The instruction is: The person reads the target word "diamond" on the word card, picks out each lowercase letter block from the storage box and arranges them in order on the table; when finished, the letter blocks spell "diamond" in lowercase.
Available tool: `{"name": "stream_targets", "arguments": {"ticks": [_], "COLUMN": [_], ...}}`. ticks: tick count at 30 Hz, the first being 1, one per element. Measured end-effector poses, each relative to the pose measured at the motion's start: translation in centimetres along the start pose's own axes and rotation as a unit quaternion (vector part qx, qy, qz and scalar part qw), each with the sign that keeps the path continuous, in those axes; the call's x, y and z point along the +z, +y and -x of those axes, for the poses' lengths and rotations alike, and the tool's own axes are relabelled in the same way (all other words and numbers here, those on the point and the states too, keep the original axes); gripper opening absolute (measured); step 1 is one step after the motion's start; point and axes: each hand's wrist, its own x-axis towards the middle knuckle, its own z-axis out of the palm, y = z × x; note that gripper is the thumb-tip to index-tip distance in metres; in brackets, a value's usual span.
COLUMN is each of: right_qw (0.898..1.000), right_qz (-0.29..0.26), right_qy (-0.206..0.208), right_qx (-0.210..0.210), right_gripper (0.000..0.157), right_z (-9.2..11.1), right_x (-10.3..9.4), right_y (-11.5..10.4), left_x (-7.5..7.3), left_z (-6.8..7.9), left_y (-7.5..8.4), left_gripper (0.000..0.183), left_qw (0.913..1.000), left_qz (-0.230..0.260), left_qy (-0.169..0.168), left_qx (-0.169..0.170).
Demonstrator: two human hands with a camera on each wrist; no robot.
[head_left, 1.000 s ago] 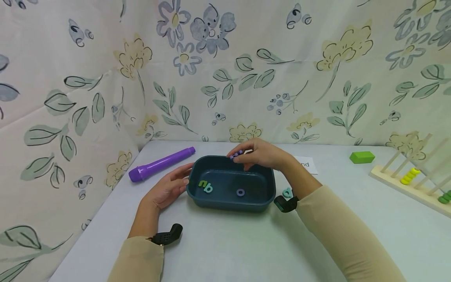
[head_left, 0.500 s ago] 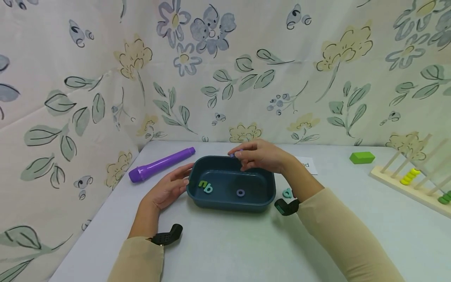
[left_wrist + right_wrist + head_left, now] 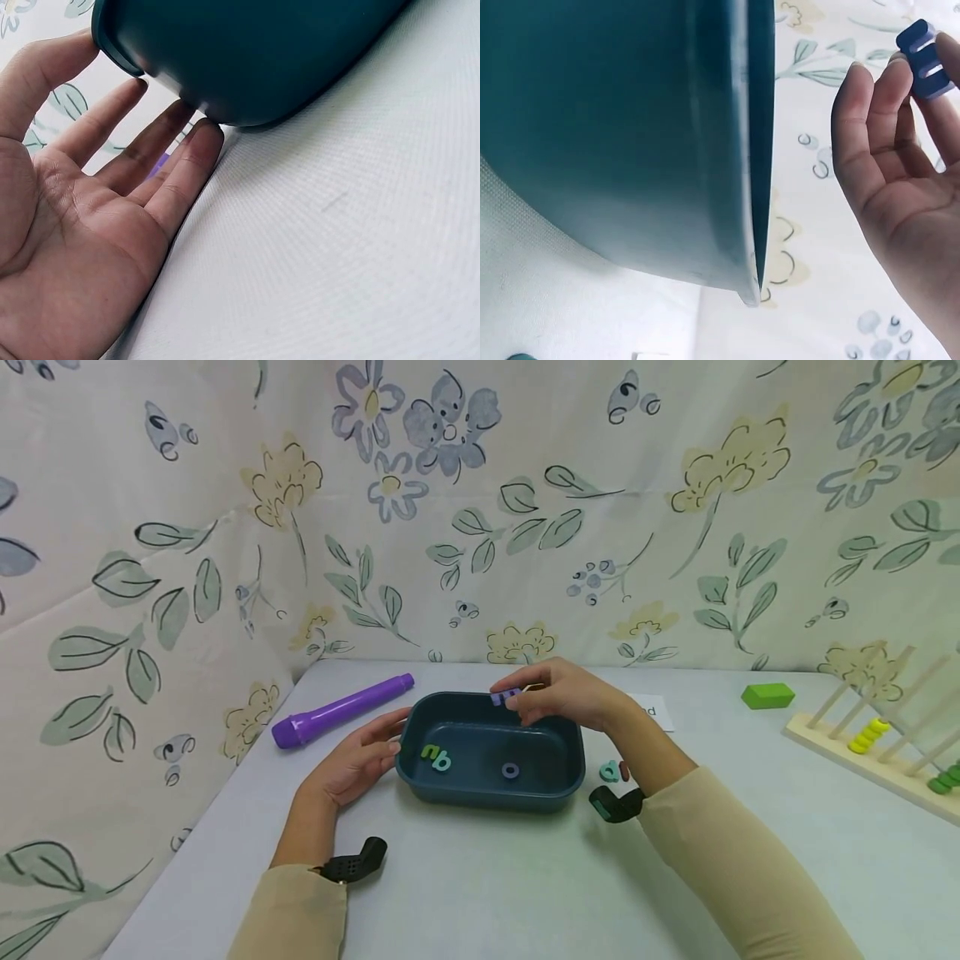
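My right hand (image 3: 566,695) pinches a small purple letter piece (image 3: 505,697) above the back rim of a dark teal bin (image 3: 487,798). In the right wrist view, the letter piece (image 3: 925,61) shows parallel prongs and sits between thumb and fingers. At the bin's left end is my left hand (image 3: 358,762). Its extended fingers (image 3: 180,187) touch the outer wall, and the thumb is at the rim. Inside the bin lie a green letter n (image 3: 430,752), a mint letter b (image 3: 441,762) and a purple-grey letter o (image 3: 510,764).
Right of the bin are a teal letter piece (image 3: 609,771), a reddish-brown piece (image 3: 625,771) and a partly hidden printed card (image 3: 654,711). A purple toy microphone (image 3: 341,712) lies at left. Farther right are a green block (image 3: 768,696) and a wooden peg rack (image 3: 862,756) with beads.
The purple letter piece has turned between my right fingers and shows more of its side. A reddish-brown piece has come into sight beside my right wrist. My left hand stays at the bin.
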Motion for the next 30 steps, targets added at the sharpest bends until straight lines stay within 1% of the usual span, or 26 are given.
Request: {"name": "stream_targets", "arguments": {"ticks": [9,15,17,23,30], "right_qw": [0.999,0.999,0.999,0.998,0.996], "right_qz": [0.022,0.008,0.007,0.028,0.034], "right_qy": [0.009,0.021,0.027,0.044,0.071], "right_qx": [-0.023,-0.025,-0.025,-0.029,-0.029], "right_gripper": [0.041,0.042,0.041,0.041,0.040], "right_z": [0.7,1.2,1.4,1.9,2.9], "right_x": [-0.2,-0.3,-0.4,-0.5,-0.4], "right_y": [0.2,0.1,0.2,0.2,-0.4], "left_x": [0.1,0.1,0.1,0.2,0.2], "left_z": [-0.1,-0.2,-0.2,0.0,0.1], "left_y": [0.0,-0.1,-0.1,0.1,0.1], "left_gripper": [0.065,0.066,0.066,0.067,0.067], "left_qw": [1.0000,1.0000,1.0000,1.0000,1.0000], "left_qz": [-0.004,0.000,0.002,0.008,0.004], "left_qy": [-0.002,-0.005,-0.005,-0.003,-0.003], "left_qx": [-0.001,0.000,0.002,-0.001,0.000]}}
